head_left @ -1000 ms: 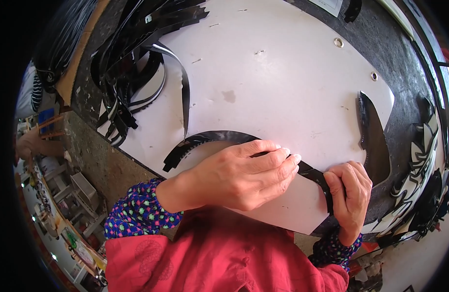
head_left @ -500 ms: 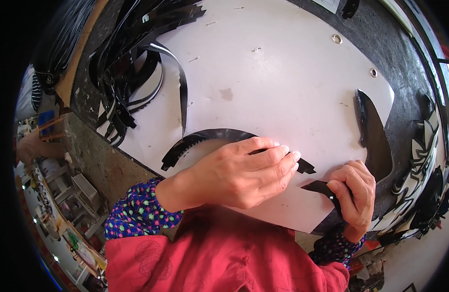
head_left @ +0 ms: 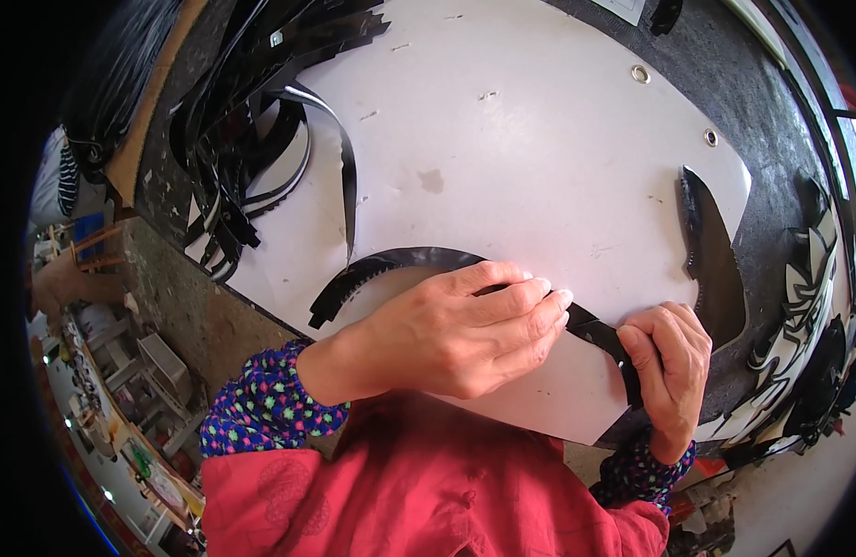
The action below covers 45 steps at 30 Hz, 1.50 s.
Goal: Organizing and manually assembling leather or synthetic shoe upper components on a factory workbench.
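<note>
A dark workbench (head_left: 771, 121) carries a white sheet (head_left: 502, 139) and black strips (head_left: 233, 167).

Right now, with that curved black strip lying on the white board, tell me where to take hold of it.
Grip the curved black strip at its free notched end at the left, coming from the board's near edge. That end is uncovered; the left hand presses flat on the middle and the right hand pinches the other end. It lies flat on the white board, so pinch its edge.

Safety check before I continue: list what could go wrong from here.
1. The strip has a toothed edge; the left hand pressing it might get nicked.
2. The right hand grips the strip's end near the white board's edge; it could slip off.
</note>
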Tool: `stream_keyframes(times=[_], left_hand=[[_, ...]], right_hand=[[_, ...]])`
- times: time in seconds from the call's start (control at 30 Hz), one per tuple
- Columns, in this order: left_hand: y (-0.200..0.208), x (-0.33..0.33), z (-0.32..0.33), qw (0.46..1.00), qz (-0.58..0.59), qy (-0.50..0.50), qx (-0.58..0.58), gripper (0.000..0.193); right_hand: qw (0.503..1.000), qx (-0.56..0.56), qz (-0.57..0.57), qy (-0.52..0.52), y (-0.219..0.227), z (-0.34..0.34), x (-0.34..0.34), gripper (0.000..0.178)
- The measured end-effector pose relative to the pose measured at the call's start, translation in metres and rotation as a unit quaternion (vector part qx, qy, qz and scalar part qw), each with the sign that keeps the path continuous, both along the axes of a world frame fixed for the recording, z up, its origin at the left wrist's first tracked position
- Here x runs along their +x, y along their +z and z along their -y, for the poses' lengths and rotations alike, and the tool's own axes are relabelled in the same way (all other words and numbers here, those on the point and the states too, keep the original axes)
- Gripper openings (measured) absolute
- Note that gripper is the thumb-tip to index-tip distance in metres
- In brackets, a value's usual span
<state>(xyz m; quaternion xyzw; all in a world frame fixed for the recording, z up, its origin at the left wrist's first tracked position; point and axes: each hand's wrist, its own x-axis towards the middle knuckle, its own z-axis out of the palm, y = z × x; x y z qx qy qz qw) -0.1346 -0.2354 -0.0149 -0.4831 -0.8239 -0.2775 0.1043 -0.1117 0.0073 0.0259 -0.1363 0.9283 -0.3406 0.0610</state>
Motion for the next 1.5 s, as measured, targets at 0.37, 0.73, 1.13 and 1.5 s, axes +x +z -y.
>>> stream_keyframes(times=[0.37, 0.73, 1.13, 1.5], left_hand=[[0.0002, -0.0013, -0.0002, 1.0, 0.002, -0.002, 0.005, 0.02], [0.0005, -0.0007, -0.0016, 1.0, 0.005, 0.002, 0.016, 0.021], [-0.0002, -0.0004, -0.0011, 1.0, 0.005, 0.001, 0.013, 0.023], [0.0012, 0.0015, -0.0045, 0.999, -0.015, 0.017, -0.043, 0.031]], right_hand=[[1.0, 0.017, -0.007, 0.004, 0.0005, 0.0016, -0.0007, 0.011], [0.999, 0.027, -0.026, 0.013, -0.0013, 0.0023, 0.0003, 0.009], [0.998, 0.036, -0.036, 0.022, -0.0015, 0.0016, -0.0004, 0.01], [0.998, 0.028, -0.05, 0.032, -0.0021, 0.0003, -0.0008, 0.01]])
